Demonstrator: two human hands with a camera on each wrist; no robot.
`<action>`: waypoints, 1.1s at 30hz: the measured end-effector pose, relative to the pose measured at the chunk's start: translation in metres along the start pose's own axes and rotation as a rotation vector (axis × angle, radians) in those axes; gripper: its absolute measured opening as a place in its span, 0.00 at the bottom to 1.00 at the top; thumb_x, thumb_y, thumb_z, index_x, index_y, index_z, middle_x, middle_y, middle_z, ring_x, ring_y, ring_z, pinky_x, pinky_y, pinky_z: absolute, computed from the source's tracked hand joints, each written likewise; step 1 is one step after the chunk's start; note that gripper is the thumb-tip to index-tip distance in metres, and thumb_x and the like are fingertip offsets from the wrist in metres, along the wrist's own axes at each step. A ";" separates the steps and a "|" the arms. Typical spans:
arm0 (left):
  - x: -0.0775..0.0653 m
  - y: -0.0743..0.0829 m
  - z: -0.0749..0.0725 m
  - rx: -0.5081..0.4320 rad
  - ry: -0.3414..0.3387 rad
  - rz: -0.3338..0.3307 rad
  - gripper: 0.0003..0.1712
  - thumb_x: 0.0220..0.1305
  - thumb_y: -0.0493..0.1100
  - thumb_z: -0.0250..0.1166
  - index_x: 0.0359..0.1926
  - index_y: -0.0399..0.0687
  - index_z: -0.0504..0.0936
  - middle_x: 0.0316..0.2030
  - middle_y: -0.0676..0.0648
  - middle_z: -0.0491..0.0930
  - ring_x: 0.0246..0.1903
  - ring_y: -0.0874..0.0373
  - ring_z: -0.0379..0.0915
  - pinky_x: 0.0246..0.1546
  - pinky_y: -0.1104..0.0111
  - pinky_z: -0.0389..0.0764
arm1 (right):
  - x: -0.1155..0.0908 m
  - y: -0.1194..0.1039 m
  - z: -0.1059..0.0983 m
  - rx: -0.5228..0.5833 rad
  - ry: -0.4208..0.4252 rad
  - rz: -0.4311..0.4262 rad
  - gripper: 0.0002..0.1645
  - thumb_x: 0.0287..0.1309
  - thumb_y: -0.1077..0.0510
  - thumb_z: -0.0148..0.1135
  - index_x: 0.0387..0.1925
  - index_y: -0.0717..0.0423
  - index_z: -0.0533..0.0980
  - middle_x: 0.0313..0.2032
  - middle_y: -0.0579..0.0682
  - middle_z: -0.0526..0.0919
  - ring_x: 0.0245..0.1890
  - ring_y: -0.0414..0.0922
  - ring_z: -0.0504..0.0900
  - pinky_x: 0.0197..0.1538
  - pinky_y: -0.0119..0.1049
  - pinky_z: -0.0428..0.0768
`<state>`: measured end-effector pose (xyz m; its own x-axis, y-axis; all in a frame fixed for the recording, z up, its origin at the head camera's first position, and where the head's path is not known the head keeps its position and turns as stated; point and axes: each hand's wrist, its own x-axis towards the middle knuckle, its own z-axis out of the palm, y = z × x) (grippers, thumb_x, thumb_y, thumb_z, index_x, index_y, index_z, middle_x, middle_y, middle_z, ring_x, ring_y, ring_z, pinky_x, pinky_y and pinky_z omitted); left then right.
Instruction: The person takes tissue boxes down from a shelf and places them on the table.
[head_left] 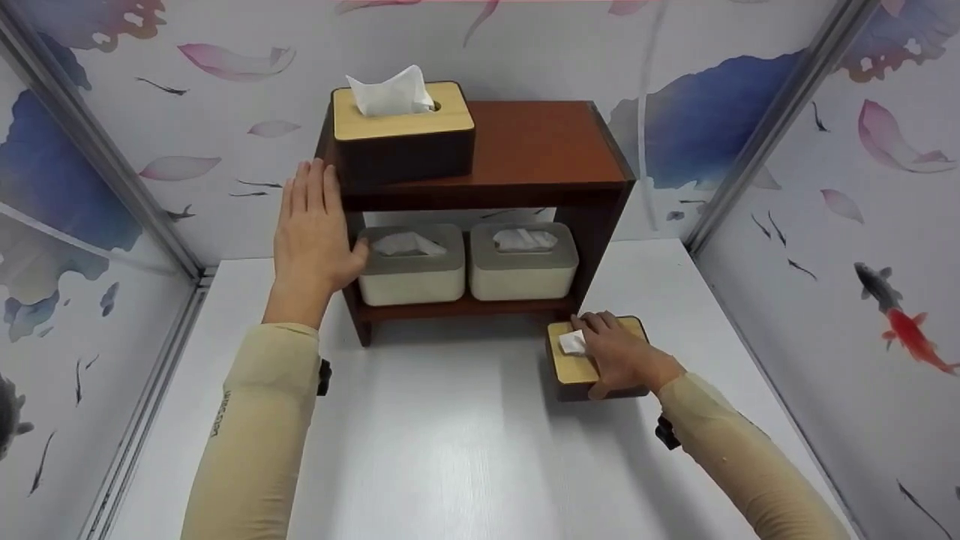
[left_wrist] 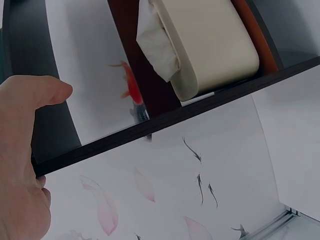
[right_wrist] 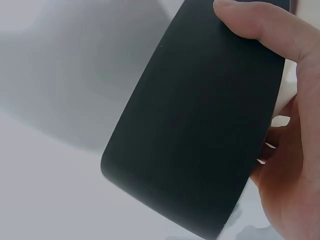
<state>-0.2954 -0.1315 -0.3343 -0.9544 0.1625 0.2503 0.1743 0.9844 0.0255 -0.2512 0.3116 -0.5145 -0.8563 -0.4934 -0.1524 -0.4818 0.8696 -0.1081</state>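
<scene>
My right hand point(head_left: 622, 356) spans the wooden lid of a dark tissue box point(head_left: 574, 371), right of a reddish-brown two-level shelf point(head_left: 540, 142). In the right wrist view, the thumb presses the box's black side point(right_wrist: 195, 115), and the other fingers are partly hidden behind it. My left hand point(head_left: 311, 232) rests along the shelf's left side, its fingers straight and the thumb spread to the front edge. A second dark tissue box point(head_left: 405, 154) with a wooden lid and a raised tissue stands on the left of the shelf top.
On the lower level sit two cream tissue boxes with grey lids, a left one point(head_left: 412, 285) and a right one point(head_left: 523, 281). The shelf stands at the back of a white table point(head_left: 450, 450). Printed wall panels point(head_left: 247, 135) on metal frames enclose the table's back and sides.
</scene>
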 end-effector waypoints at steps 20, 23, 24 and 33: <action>0.000 0.001 0.000 0.002 0.001 -0.008 0.55 0.64 0.57 0.54 0.75 0.34 0.31 0.77 0.35 0.31 0.77 0.41 0.26 0.78 0.52 0.34 | -0.034 0.050 0.034 -0.058 0.058 0.009 0.72 0.26 0.47 0.78 0.74 0.64 0.52 0.67 0.63 0.63 0.67 0.60 0.61 0.67 0.57 0.67; 0.001 0.001 0.000 0.003 -0.001 -0.010 0.56 0.64 0.57 0.54 0.75 0.34 0.31 0.77 0.35 0.31 0.77 0.41 0.26 0.78 0.52 0.34 | -0.039 0.057 0.036 -0.051 0.065 0.018 0.71 0.26 0.48 0.78 0.73 0.63 0.53 0.67 0.63 0.63 0.67 0.61 0.62 0.67 0.58 0.67; 0.001 0.001 0.000 0.002 -0.001 -0.010 0.56 0.64 0.57 0.54 0.75 0.34 0.31 0.77 0.35 0.31 0.77 0.41 0.26 0.78 0.52 0.34 | -0.041 0.060 0.037 -0.049 0.066 0.021 0.71 0.26 0.48 0.78 0.74 0.63 0.52 0.67 0.63 0.63 0.67 0.62 0.62 0.67 0.58 0.67; 0.001 0.001 0.000 0.007 0.000 -0.012 0.56 0.65 0.57 0.54 0.75 0.34 0.31 0.77 0.35 0.31 0.77 0.41 0.26 0.78 0.52 0.34 | -0.052 0.077 0.048 -0.030 0.067 0.053 0.71 0.27 0.47 0.78 0.74 0.62 0.52 0.67 0.62 0.63 0.67 0.59 0.61 0.67 0.57 0.67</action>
<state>-0.2959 -0.1303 -0.3343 -0.9563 0.1510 0.2504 0.1615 0.9866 0.0219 -0.2346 0.4029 -0.5621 -0.8908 -0.4452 -0.0911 -0.4400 0.8951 -0.0724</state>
